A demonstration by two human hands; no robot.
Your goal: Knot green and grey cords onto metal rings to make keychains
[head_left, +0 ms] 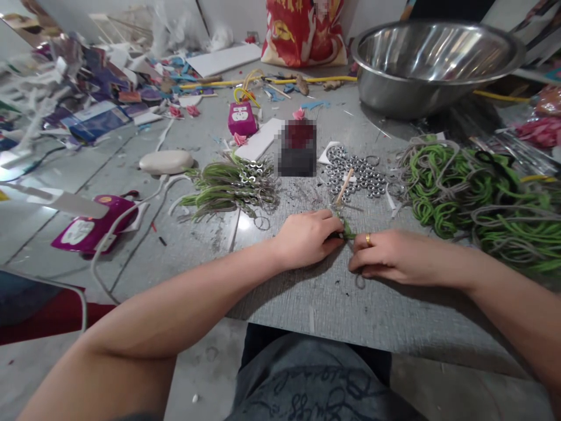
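My left hand [308, 237] and my right hand [388, 255] meet at the front of the grey table. Between their fingertips runs a short green cord [348, 234], pinched from both sides. A gold ring sits on a finger of my right hand. Just beyond the hands lies a pile of small metal rings [357, 175] with a thin wooden stick [345, 186] on it. Left of that, a bundle of green and grey cords with metal rings [228, 184] rests on the table. On the right is a big tangle of loose green and grey cords [447, 187].
A large steel basin [394, 96] stands at the back right, beside a red bag [302, 35]. Purple packets [242, 118], a white oval device [166, 162] and a white cable [103, 251] lie left. Scraps [96, 88] cover the far left.
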